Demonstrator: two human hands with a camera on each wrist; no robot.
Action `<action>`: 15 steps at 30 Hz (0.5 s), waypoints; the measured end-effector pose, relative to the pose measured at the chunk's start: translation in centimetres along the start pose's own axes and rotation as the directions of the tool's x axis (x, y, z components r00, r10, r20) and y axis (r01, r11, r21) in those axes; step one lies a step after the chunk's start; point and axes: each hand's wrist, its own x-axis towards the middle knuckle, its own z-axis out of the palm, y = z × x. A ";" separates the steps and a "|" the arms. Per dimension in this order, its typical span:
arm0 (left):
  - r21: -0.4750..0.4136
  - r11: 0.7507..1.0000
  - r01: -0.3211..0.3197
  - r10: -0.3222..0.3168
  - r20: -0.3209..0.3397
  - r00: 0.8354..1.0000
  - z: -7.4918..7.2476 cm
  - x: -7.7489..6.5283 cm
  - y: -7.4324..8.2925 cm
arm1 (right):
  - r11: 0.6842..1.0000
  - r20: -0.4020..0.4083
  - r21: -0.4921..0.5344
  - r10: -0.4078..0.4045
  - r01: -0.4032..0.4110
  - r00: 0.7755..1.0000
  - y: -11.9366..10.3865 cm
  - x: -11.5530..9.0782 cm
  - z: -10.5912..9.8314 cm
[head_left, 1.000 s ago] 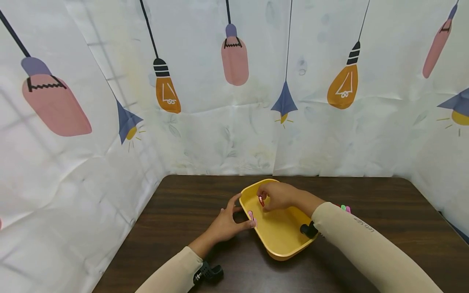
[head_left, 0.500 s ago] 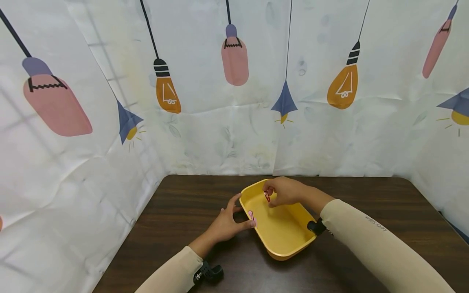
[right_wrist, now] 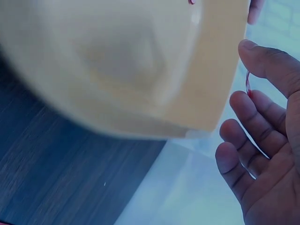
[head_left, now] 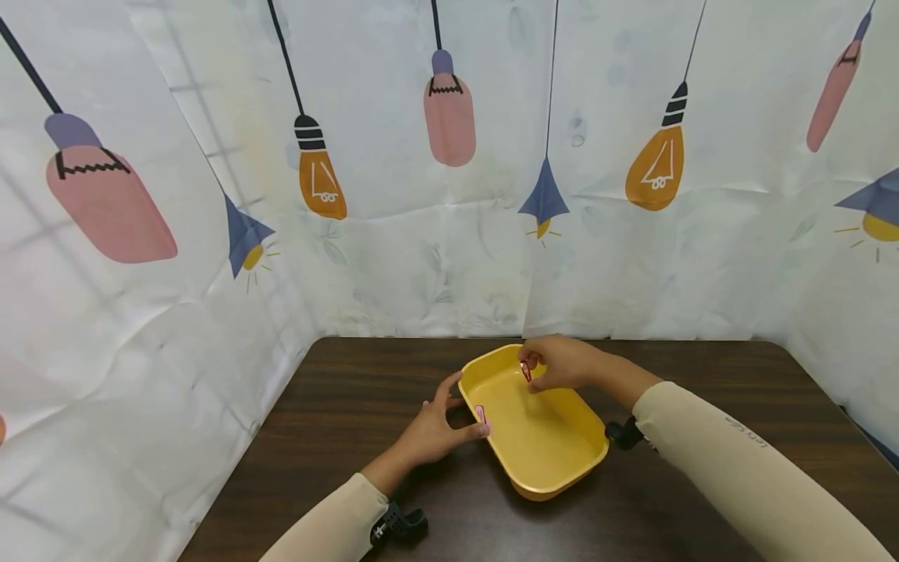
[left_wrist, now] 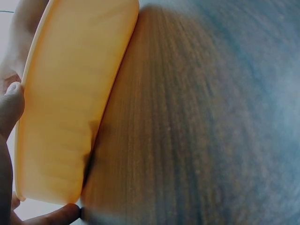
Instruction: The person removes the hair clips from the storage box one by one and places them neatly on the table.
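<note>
The grip of the right hand pinches a red clip near the tray's rim; the left hand holds the tray. Placing seems in hand, calling for careful alignment.

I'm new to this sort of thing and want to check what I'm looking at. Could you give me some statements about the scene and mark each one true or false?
1. The table under the yellow tub is brown. True.
2. The right hand pinches a red clip. True.
3. Both hands are off the yellow tub. False: the left hand grips its edge.
4. The clip near the left thumb is green. False: it is a pink clip.
5. The backdrop has pictures of hanging lamps on it. True.
6. The person's sleeves are black. False: they are beige sleeves.
</note>
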 end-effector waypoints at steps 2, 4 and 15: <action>-0.002 1.000 -0.002 0.002 -0.001 1.000 0.0 0.0 0.0 | 1.000 -0.004 0.001 0.000 0.000 1.000 0.2 -0.2 -0.2; -0.003 1.000 -0.002 0.002 0.000 1.000 0.1 0.0 0.0 | 1.000 -0.005 0.006 0.000 0.000 1.000 0.4 -0.5 -0.4; -0.007 1.000 0.004 -0.004 0.009 1.000 -0.2 -0.1 0.1 | 0.998 -0.031 0.056 0.041 -0.039 0.999 1.6 -2.3 -1.2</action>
